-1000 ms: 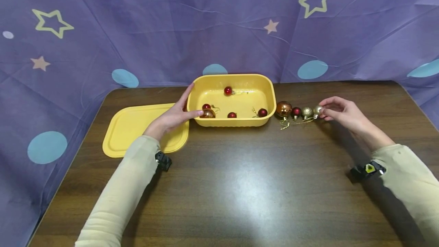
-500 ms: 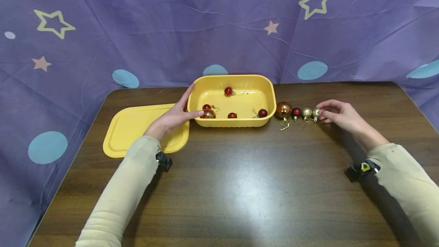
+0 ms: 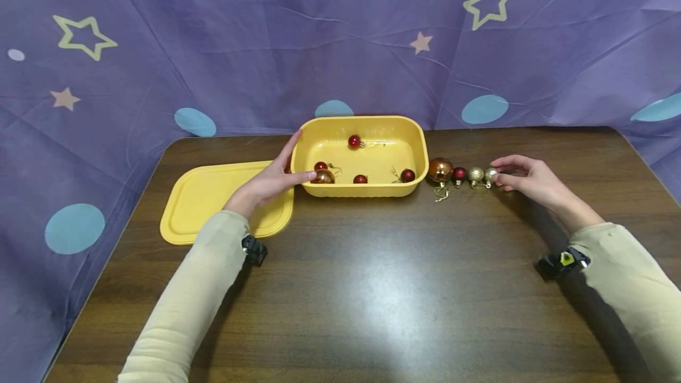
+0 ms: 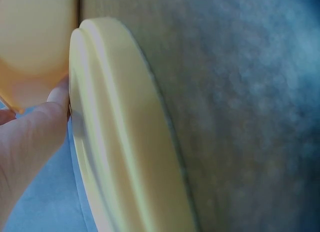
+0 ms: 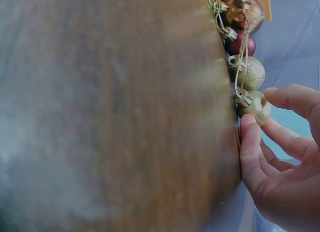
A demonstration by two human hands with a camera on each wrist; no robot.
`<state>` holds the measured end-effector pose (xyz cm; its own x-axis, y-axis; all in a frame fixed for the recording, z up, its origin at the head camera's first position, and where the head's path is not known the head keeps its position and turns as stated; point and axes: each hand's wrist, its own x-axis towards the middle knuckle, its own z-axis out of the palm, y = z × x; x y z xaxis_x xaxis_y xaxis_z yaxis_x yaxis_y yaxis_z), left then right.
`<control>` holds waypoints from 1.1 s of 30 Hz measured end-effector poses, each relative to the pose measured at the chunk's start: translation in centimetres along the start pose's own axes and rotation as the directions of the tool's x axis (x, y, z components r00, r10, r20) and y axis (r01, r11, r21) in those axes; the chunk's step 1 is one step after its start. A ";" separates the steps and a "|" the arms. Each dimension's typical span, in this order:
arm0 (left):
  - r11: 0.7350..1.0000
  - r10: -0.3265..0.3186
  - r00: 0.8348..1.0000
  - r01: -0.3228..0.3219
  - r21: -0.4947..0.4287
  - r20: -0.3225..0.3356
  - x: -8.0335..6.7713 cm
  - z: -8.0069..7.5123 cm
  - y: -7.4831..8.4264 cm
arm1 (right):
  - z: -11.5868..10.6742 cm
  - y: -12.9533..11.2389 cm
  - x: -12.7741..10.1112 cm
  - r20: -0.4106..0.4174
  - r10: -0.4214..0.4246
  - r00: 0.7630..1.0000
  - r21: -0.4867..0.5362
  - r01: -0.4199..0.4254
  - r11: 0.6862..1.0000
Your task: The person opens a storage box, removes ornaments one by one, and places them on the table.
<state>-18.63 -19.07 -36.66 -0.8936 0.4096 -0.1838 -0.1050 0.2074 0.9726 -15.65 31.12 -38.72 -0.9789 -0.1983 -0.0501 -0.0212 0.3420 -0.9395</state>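
Note:
My left hand (image 3: 266, 185) holds the left end of a yellow plastic box (image 3: 367, 190), its thumb over the front left corner of the rim. Inside lie several small red Christmas baubles (image 3: 354, 142) and one larger copper bauble (image 3: 323, 177) beside the thumb. To the right of the box, my right hand (image 3: 534, 182) pinches a small smooth gold bauble (image 5: 259, 108) between thumb and fingers. That bauble ends a row on the table: a large copper bauble (image 3: 440, 169), a dark red bauble (image 3: 460, 174) and a glittery gold bauble (image 5: 252, 74). Their caps face the front.
A yellow lid (image 3: 197, 203) lies flat on the brown wooden table (image 3: 340, 288), left of the box and partly beneath my left forearm. Behind the table's far edge hangs a purple curtain (image 3: 330, 46) with stars and dots.
My right hand has shifted slightly left, bringing the small gold bauble up close to the glittery gold one. My left hand and the box have stayed put.

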 end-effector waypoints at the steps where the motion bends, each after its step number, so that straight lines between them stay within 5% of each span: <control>1: 1.000 0.001 1.000 -0.001 0.000 0.000 0.0 0.0 0.0 | 0.0 0.0 0.0 0.000 0.000 1.000 0.005 0.000 1.000; 33: 0.999 -0.015 1.000 0.015 -0.031 0.001 0.0 0.2 0.1 | -0.1 0.2 0.1 0.019 0.015 1.000 -0.081 -0.014 0.997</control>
<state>-18.58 -18.89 -36.62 -0.8913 0.4078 -0.1983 -0.1317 0.1857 0.9737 -15.76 31.25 -38.92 -0.9750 -0.2104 -0.0710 -0.0241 0.4183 -0.9080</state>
